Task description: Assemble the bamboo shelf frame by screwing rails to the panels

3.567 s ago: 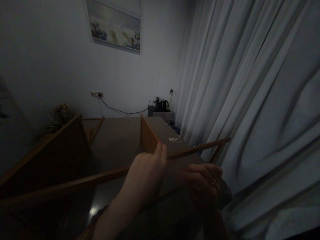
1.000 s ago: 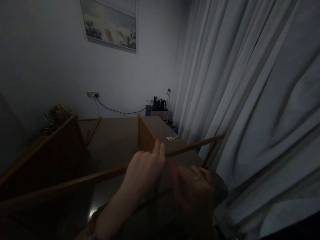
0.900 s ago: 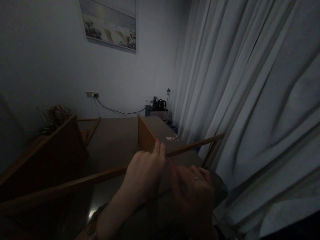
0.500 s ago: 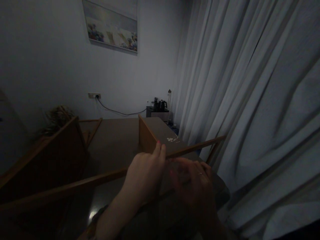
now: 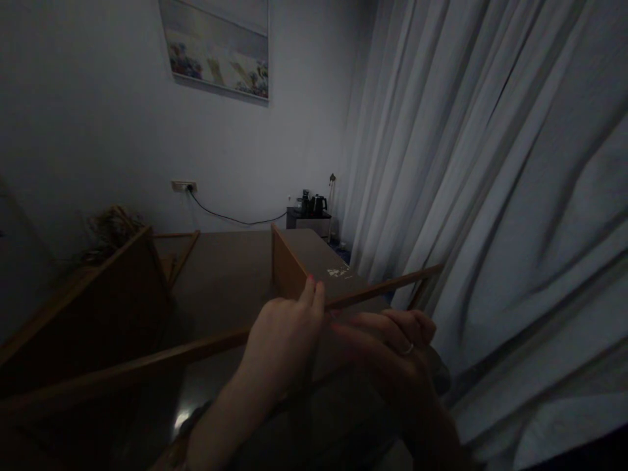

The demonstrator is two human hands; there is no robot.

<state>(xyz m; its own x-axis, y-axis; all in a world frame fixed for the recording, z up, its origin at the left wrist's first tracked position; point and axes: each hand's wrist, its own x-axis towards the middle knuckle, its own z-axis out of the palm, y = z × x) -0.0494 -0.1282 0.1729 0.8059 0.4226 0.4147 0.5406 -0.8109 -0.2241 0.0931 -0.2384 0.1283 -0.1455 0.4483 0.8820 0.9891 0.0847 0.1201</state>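
Observation:
A long wooden rail (image 5: pixel 196 353) runs from the lower left up to the right in front of me. My left hand (image 5: pixel 284 327) is closed round it where an upright wooden panel (image 5: pixel 290 261) meets it, the fingers lying along the joint. Just right of that grip, my right hand (image 5: pixel 392 340) is in a pinch, its thumb and fingertips close under the rail beside the left hand. What sits between those fingertips is too dark and small to make out. A ring shows on one right finger.
Behind the rail is a brown tabletop (image 5: pixel 226 261) with small pale pieces (image 5: pixel 338 272) on it. A larger wooden panel (image 5: pixel 83 307) stands at left, near dried plants (image 5: pixel 115 229). Curtains (image 5: pixel 441 163) hang at right. A black kettle (image 5: pixel 318 205) stands on a far cabinet.
My right hand has turned and shifted slightly to the right, its fingers now drawn closer together. My left hand and the wooden frame stay in place.

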